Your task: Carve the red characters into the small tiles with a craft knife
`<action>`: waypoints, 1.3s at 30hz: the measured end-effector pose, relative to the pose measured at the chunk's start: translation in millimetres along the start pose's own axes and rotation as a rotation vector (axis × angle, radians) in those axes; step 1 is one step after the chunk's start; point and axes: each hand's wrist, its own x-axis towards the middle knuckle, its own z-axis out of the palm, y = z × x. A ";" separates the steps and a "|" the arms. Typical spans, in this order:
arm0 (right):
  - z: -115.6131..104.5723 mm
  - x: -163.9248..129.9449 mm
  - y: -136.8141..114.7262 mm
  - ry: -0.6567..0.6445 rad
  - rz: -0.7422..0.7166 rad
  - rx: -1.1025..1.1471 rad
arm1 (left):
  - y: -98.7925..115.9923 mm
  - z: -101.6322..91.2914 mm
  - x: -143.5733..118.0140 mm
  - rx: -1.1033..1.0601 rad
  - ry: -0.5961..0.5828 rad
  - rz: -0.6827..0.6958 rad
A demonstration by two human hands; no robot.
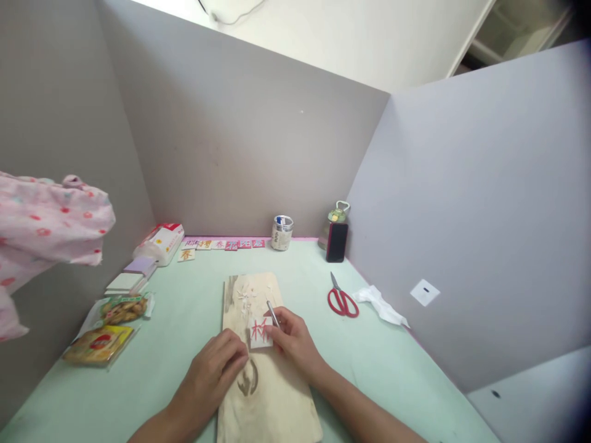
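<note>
- The right hand (pixel 295 341) is closed around a slim metal tool (pixel 273 314), which slants up and to the left from the fingers; its thumb lies at the right edge of the white tile.
- The left hand (pixel 220 363) has its fingers curled in, with the fingertips at the lower left corner of the tile (whether they grip it or merely rest beside it, I cannot tell).
- The white tile (pixel 261 338), marked with a red character, lies on the wooden board between the two hands.
- The wooden board (pixel 272 406) runs lengthwise away from the person, with a dark knot mark below the tile and pale shavings (pixel 247 296) scattered beyond it.
- To the right on the pale green worktop (pixel 184 314) are red-handled scissors (pixel 342 303), and a crumpled white tissue (pixel 381 306) near them.
- At the back stand a jar (pixel 282 235) and a phone (pixel 337 242), upright in front of a green-topped bottle (pixel 338 215).
- Back left, small character tiles (pixel 219 245) form a row, one more just in front.
- Along the left side sit a tissue pack (pixel 160 244), lilac and white blocks (pixel 124 282) and two food packets (pixel 98 346).
</note>
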 end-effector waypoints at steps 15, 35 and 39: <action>-3.6 1.3 5.1 0.013 0.008 -0.001 | -3.9 1.8 -0.1 0.023 0.018 0.015; -4.4 -0.4 1.4 -0.001 0.027 0.003 | -2.5 0.7 -1.3 -0.002 0.014 0.011; -4.7 -1.0 1.8 0.000 0.028 0.006 | -2.9 0.6 -0.6 -0.014 0.005 0.007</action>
